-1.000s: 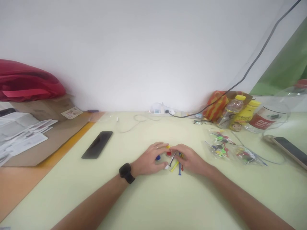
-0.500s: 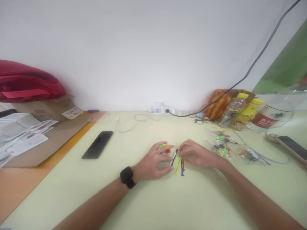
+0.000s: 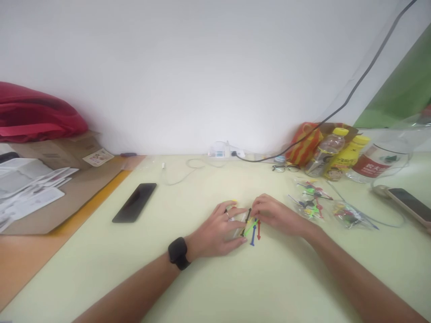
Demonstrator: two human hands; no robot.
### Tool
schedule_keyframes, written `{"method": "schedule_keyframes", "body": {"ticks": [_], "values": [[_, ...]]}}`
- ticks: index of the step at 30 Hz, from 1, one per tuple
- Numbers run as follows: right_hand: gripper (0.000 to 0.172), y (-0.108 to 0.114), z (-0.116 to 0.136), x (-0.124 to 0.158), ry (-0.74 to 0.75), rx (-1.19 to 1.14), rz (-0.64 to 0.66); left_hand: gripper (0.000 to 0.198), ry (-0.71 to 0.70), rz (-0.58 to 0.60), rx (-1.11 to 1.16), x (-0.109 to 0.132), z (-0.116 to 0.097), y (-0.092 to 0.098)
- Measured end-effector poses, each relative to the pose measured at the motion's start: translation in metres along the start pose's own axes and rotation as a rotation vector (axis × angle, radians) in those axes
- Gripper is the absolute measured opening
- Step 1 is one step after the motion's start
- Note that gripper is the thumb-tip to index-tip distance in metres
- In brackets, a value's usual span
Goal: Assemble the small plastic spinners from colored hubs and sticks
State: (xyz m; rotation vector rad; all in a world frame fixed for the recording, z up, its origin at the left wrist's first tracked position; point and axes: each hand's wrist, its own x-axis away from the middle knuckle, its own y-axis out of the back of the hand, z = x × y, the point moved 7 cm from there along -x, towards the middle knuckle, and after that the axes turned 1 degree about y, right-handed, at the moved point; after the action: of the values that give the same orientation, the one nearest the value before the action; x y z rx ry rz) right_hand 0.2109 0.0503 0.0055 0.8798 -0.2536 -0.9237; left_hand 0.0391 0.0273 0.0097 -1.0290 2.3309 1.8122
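Observation:
Small plastic arrows lie in a loose fan between my hands: a blue arrow [image 3: 253,235], a red arrow [image 3: 259,230], a green arrow [image 3: 249,229] and a black arrow [image 3: 247,219]. Some yellow shows among them, and a whitish piece sits under my left fingers. My left hand [image 3: 222,229], with a ring and a black watch [image 3: 178,252], rests palm down, fingers spread at the arrows' left side. The fingertips of my right hand [image 3: 271,215] are pinched together at the arrows' upper ends; what lies between them is hidden.
Clear bags of colored plastic parts [image 3: 313,197] lie right of my right hand. Behind them stand eyeglasses [image 3: 285,168], bottles [image 3: 326,152] and a striped bag [image 3: 303,146]. A black phone [image 3: 134,202] lies left; another phone [image 3: 412,204] is far right. Papers [image 3: 40,193] lie on cardboard at left.
The yellow arrow no longer sticks out toward me. The blue and red arrows lie farther apart. My left fingers have closed over the red and green bits near their tips.

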Motion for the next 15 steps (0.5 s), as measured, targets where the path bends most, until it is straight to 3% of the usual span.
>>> {"method": "schedule_keyframes", "body": {"ticks": [9, 15], "values": [[0.021, -0.003, -0.007, -0.001, -0.01, 0.071, -0.023, 0.029, -0.021, 0.016, -0.013, 0.0, -0.003, 0.0], [0.01, 0.005, -0.002, 0.002, 0.012, -0.031, 0.02, 0.029, -0.047, 0.012, -0.031, -0.001, -0.007, 0.0]]}}
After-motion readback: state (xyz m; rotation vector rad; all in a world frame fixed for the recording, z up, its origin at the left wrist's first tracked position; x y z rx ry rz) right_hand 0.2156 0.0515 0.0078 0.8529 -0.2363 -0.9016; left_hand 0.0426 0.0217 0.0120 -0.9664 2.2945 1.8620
